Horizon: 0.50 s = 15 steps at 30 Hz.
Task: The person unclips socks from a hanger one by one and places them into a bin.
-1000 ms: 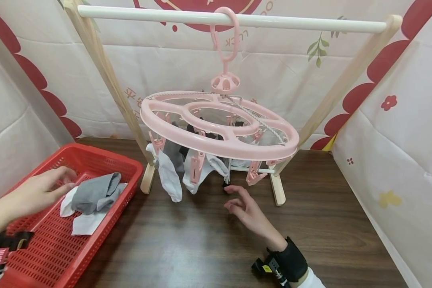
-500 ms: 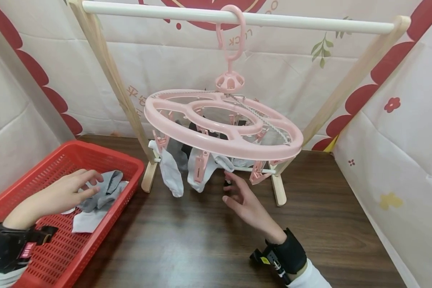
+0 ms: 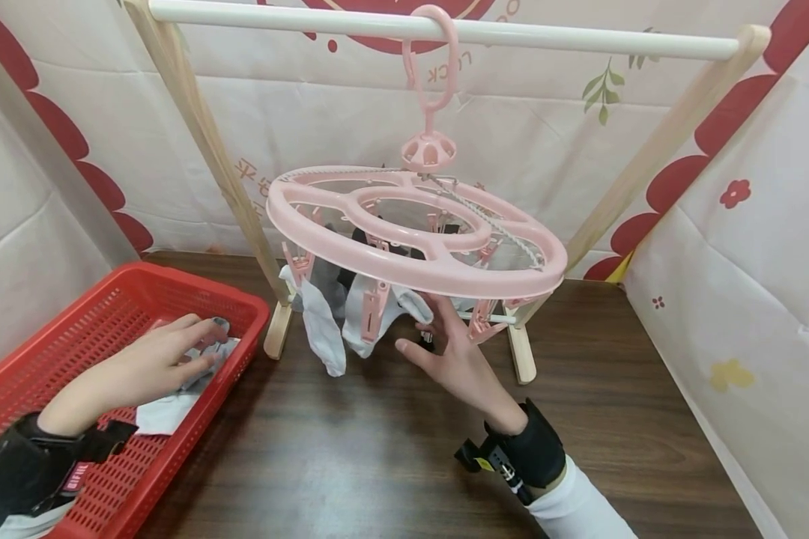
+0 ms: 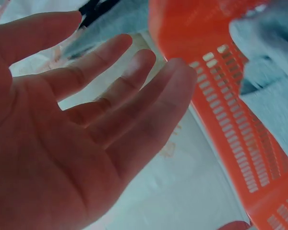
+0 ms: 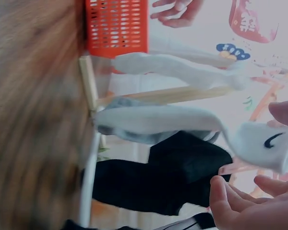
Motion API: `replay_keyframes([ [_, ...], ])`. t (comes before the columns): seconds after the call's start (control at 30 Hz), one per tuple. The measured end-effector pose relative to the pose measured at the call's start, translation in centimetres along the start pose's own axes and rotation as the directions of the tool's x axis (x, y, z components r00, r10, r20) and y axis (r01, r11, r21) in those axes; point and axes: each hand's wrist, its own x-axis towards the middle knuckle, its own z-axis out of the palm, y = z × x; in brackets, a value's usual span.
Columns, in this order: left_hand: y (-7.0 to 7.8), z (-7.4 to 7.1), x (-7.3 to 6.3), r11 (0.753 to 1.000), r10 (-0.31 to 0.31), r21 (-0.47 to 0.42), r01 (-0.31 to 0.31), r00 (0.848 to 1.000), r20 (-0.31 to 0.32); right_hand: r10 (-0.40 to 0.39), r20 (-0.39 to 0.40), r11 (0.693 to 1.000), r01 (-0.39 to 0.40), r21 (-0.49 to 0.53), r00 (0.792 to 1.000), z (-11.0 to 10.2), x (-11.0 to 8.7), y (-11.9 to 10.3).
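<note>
My left hand (image 3: 144,367) is held over the red basket (image 3: 252,318), fingers loosely spread above a grey sock (image 4: 278,100) and a white cloth piece (image 3: 163,415). Nothing lies in its palm in the left wrist view. My right hand (image 3: 461,367) reaches under the front rim of the pink round peg hanger (image 3: 350,253), its upper fingers partly hidden by the rim. A hanging white sock with a dark mark (image 5: 254,143) is between its thumb and fingers in the right wrist view, apparently without contact. Black socks (image 5: 129,182) hang beside it.
Pink pegs (image 3: 374,311) dangle from the hanger, and another white sock (image 3: 322,329) hangs at its left. The hanger hooks over a white bar (image 3: 580,41) on wooden legs (image 3: 522,355). Printed cloth walls (image 3: 735,299) enclose the brown table (image 3: 350,464).
My left hand has moved right and deeper over the grey sock in the basket. My right hand has risen from below the hanger to behind its front rim, among the hanging socks.
</note>
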Motion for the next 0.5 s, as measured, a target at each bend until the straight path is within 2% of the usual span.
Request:
replay_keyframes([
  [0.13,1.1,0.4,0.5,0.998,0.053,0.025,-0.052,0.999,-0.013,-0.122,-0.019,0.992,0.121,-0.048,0.992,0.4,0.5,-0.8],
  [0.23,1.8,1.0,0.9,0.994,0.094,0.062,-0.092,0.995,-0.025,-0.201,-0.036,0.970,0.194,-0.146,0.979,0.6,0.9,-1.3],
  [0.33,2.6,1.6,1.3,0.991,0.120,0.052,-0.120,0.993,-0.012,-0.263,-0.056,0.940,0.243,-0.240,0.963,0.8,1.4,-1.7],
  [0.5,3.9,2.9,1.9,0.979,0.201,0.016,-0.201,0.980,0.008,-0.331,-0.070,0.902,0.293,-0.317,0.941,1.0,2.5,-2.6],
])
